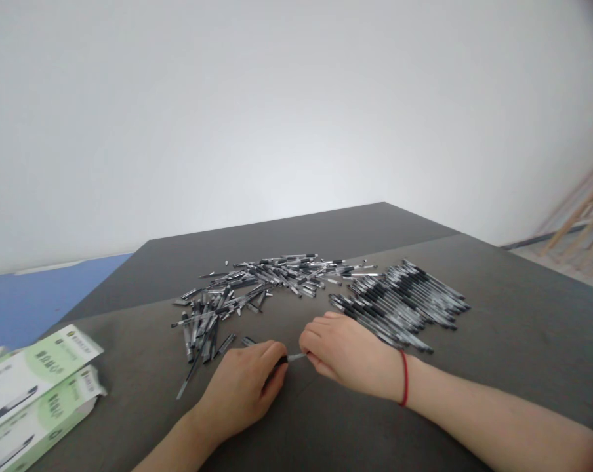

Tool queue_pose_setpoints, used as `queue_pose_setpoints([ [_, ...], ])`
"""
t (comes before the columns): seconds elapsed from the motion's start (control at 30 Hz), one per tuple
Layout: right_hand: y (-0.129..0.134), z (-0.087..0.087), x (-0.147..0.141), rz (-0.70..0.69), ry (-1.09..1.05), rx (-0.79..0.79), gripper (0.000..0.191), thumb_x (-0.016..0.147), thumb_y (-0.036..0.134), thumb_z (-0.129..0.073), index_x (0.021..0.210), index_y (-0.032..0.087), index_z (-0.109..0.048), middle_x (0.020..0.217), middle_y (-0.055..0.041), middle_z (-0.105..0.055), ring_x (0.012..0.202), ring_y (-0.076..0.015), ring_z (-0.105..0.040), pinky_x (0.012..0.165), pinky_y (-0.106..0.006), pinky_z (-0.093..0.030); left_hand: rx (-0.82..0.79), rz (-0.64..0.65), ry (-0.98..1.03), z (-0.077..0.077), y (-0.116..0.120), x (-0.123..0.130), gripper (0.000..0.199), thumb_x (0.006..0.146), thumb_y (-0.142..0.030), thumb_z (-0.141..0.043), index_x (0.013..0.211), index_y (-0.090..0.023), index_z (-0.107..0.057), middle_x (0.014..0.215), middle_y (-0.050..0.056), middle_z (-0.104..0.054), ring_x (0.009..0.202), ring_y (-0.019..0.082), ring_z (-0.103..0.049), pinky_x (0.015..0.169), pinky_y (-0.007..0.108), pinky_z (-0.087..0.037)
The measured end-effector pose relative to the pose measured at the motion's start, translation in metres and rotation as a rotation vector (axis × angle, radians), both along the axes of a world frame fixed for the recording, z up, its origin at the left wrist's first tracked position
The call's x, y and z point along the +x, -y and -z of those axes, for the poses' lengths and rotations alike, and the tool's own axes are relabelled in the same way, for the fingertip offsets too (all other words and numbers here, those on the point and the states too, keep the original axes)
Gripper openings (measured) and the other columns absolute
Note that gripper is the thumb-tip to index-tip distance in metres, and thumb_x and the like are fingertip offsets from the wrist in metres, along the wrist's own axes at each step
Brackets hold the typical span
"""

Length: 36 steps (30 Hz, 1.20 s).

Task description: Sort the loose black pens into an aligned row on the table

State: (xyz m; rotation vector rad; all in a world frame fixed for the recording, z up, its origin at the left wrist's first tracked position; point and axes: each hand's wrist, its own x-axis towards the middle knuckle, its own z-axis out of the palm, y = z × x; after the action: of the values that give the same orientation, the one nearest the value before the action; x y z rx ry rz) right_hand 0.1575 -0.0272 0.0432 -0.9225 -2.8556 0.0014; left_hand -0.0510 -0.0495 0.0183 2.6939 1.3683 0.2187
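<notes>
Close to the table's near side, my left hand (250,383) has its fingers closed around the dark end of a pen (296,357). My right hand (350,354), with a red cord at the wrist, pinches the pen's clear end, so the pen spans the gap between both hands. Beyond my left hand lies a loose heap of pen parts (208,314), clear barrels and dark pieces jumbled together. Just past my right hand, many pens (405,298) lie side by side in a slanted row. My fingers hide much of the held pen.
The grey table (513,341) reaches back toward a white wall (296,118). Green and white pen boxes (35,387) stand at the left edge. A blue surface (40,295) shows beyond the table's left side, and a wooden frame (584,216) at far right.
</notes>
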Motion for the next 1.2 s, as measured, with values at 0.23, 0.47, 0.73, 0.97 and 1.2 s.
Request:
queue_pose_setpoints([
  [0.23,0.001,-0.007,0.005,0.053,-0.062,0.006,0.029,0.079,0.034,-0.065,0.1,0.017,-0.055,0.097,-0.0051,-0.058,0.092,-0.0209,-0.05,0.077,-0.033,-0.035,0.002,-0.056,0.038,0.001,-0.001,-0.003,0.013,0.09,-0.026,-0.038,0.09,-0.023,-0.051,0.077,0.0,-0.062,0.07,0.016,-0.059,0.06,0.026,-0.035],
  [0.47,-0.005,-0.002,0.008,0.088,-0.012,0.091,0.011,0.082,0.026,-0.061,0.083,0.017,-0.055,0.09,-0.0057,-0.055,0.088,-0.0211,-0.048,0.074,-0.033,-0.034,-0.008,-0.075,0.035,0.001,-0.001,-0.003,0.012,0.09,-0.026,-0.038,0.09,-0.023,-0.05,0.075,-0.001,-0.061,0.069,0.016,-0.059,0.06,0.026,-0.034],
  [0.73,0.002,-0.003,-0.001,0.038,-0.032,0.08,0.019,0.08,0.03,-0.063,0.091,0.017,-0.055,0.094,-0.0043,-0.056,0.09,-0.0214,-0.049,0.074,-0.034,-0.036,-0.025,-0.063,0.041,0.001,0.0,0.002,0.013,0.09,-0.025,-0.038,0.089,-0.023,-0.051,0.076,0.0,-0.061,0.07,0.017,-0.059,0.06,0.026,-0.035],
  [0.97,-0.002,-0.005,0.008,0.102,-0.061,0.104,0.017,0.079,0.028,-0.064,0.087,0.016,-0.055,0.093,-0.0051,-0.055,0.089,-0.0212,-0.047,0.075,-0.034,-0.035,-0.02,-0.092,0.04,0.0,-0.001,0.001,0.011,0.089,-0.025,-0.039,0.089,-0.023,-0.05,0.075,-0.001,-0.062,0.069,0.016,-0.06,0.059,0.025,-0.034],
  [1.2,0.001,0.003,-0.005,0.028,-0.064,0.134,0.006,0.085,0.022,-0.054,0.082,0.016,-0.054,0.089,-0.005,-0.054,0.086,-0.0202,-0.046,0.074,-0.033,-0.034,-0.024,-0.055,0.033,0.0,0.0,0.004,0.011,0.089,-0.024,-0.039,0.088,-0.022,-0.05,0.076,-0.001,-0.061,0.07,0.016,-0.059,0.06,0.025,-0.035],
])
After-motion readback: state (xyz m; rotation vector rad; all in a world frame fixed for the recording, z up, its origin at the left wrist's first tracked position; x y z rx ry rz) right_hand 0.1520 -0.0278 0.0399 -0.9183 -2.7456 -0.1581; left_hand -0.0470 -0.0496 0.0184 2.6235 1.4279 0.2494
